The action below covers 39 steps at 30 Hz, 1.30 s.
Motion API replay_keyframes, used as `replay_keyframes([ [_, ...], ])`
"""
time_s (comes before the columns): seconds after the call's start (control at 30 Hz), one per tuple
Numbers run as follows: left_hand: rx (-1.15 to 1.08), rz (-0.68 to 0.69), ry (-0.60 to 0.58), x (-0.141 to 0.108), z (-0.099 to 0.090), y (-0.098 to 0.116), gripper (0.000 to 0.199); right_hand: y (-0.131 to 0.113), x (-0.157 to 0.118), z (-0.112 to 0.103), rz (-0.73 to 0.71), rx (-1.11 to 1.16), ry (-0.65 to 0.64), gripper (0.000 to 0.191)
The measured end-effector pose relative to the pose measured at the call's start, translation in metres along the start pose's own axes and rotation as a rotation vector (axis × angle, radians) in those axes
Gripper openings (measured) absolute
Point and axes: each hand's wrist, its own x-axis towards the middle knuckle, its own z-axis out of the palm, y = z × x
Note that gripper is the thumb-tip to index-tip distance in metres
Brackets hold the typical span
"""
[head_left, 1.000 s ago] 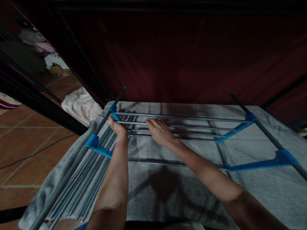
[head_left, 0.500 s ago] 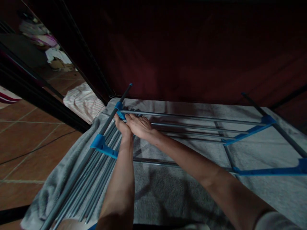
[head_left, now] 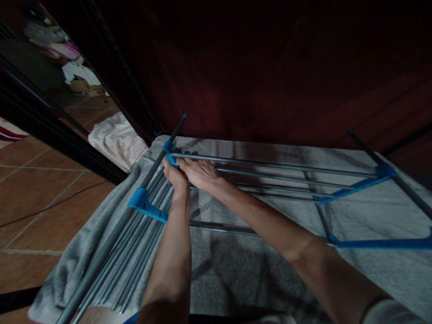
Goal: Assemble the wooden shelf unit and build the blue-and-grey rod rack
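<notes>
A grey tube frame with blue plastic brackets lies on a grey blanket. My left hand [head_left: 175, 174] is closed around the upper left blue bracket [head_left: 170, 155], just below the left grey pole [head_left: 153, 172]. Beside it, my right hand [head_left: 199, 173] rests over the bracket's inner end and the crossing rods, its fingers pressed together; their tips are partly hidden. A lower blue bracket [head_left: 146, 207] sits on the same pole, left of my left forearm. Several loose-looking thin rods [head_left: 130, 245] lie side by side beneath it.
Blue brackets [head_left: 369, 180] join the frame's right side. The grey blanket [head_left: 236, 265] spreads underneath. A dark red panel [head_left: 253, 81] rises behind. At left are a dark post [head_left: 64, 135], striped cloth [head_left: 116, 139] and a tiled floor [head_left: 43, 202] with a cable.
The view has shifted slightly. Both hands remain at the upper left bracket, with my right hand a little flatter over the rods.
</notes>
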Motion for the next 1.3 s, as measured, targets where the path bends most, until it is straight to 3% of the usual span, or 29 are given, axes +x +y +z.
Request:
replay_keyframes([
  [0.27, 0.067, -0.008, 0.005, -0.007, 0.0, 0.005, 0.032, 0.001, -0.002, 0.003, 0.003, 0.014, -0.018, 0.038],
  [0.87, -0.026, -0.009, 0.002, -0.001, -0.003, -0.011, 0.041, 0.01, 0.0, 0.019, 0.018, -0.007, -0.087, 0.046],
  [1.3, 0.094, 0.084, -0.058, 0.001, -0.003, -0.02, 0.05, 0.013, 0.005, 0.024, 0.025, 0.043, -0.084, 0.032],
])
